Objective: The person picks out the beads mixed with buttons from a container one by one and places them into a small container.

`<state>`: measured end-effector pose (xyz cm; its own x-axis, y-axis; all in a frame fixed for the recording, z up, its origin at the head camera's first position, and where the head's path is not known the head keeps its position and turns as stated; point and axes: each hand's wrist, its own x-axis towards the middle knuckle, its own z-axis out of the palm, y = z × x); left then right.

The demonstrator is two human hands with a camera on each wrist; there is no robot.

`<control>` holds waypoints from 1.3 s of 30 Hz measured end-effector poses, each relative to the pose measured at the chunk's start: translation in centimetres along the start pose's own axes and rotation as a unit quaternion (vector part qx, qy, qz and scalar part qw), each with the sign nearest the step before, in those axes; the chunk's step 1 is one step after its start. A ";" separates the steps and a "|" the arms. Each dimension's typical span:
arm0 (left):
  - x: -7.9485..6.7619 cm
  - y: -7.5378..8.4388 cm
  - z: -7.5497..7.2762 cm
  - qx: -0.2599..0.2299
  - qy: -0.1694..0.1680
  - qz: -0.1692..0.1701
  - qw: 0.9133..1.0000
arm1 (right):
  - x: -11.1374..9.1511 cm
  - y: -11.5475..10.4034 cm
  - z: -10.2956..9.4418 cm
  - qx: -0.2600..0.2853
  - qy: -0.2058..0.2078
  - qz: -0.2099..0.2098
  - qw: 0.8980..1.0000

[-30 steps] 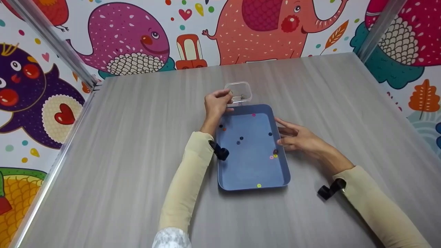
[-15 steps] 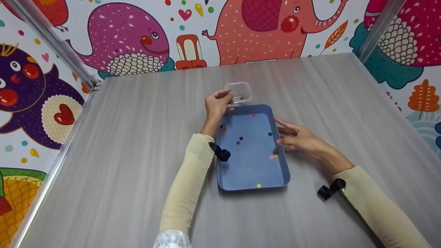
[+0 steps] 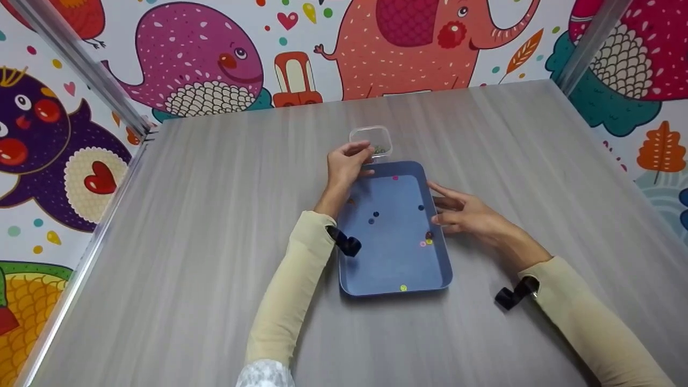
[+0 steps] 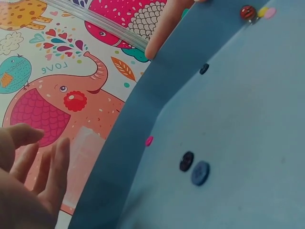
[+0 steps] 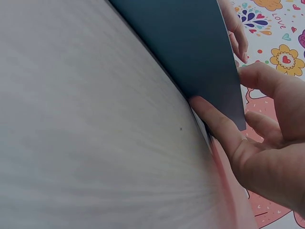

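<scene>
A blue rectangular tray [image 3: 387, 263] lies on the table with several small buttons scattered in it. Among them are a dark button [image 4: 187, 161], a blue button [image 4: 200, 173] and a pink button [image 4: 149, 140]. My left hand [image 3: 345, 164] hovers at the tray's far left corner, in front of a clear plastic box [image 3: 382, 130] with small greenish pieces inside. In the left wrist view its thumb and fingers are apart, with nothing visible between them. My right hand [image 3: 465, 215] holds the tray's right side, thumb at the rim and fingers along the outer wall.
The grey wood-grain table [image 3: 226, 215] extends around the tray on all sides. Printed cartoon walls [image 3: 215, 59] and metal posts [image 3: 591, 48] stand at its back and sides. A yellow button [image 3: 403, 288] sits near the tray's front edge.
My left hand has shifted slightly right over the tray's far corner, and its wrist now covers a dark button at the left wall. More greenish pieces show in the clear box. The right hand stays put.
</scene>
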<state>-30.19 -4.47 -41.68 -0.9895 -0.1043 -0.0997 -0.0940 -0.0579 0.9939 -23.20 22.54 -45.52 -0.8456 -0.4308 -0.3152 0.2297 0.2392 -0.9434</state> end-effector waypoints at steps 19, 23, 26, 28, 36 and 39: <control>-1.7 -0.1 -0.2 0.041 -0.101 0.003 0.994 | 0.1 0.1 -0.1 -0.004 -0.009 -0.007 1.000; -2.2 -0.1 -0.1 0.065 -0.137 0.017 0.988 | 0.1 0.1 -0.1 -0.003 -0.011 -0.009 1.000; -2.5 -0.2 0.1 0.086 -0.159 0.019 0.983 | 0.1 0.1 -0.1 -0.006 -0.008 -0.008 1.000; -2.7 -0.3 0.2 0.099 -0.170 0.017 0.980 | 0.1 0.1 -0.1 -0.006 -0.007 -0.008 1.000; -3.4 -0.7 0.7 0.121 -0.203 0.012 0.972 | 0.1 0.1 -0.1 -0.002 -0.009 -0.010 1.000; -3.8 -0.9 1.0 0.126 -0.212 0.011 0.969 | 0.0 0.0 -0.1 -0.002 -0.008 -0.009 1.000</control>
<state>-26.44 -3.02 -42.15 -0.9423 0.3185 -0.1033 -0.0438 0.1887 0.9811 -23.26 22.57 -45.55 -0.8418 -0.4494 -0.2990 0.2114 0.2351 -0.9487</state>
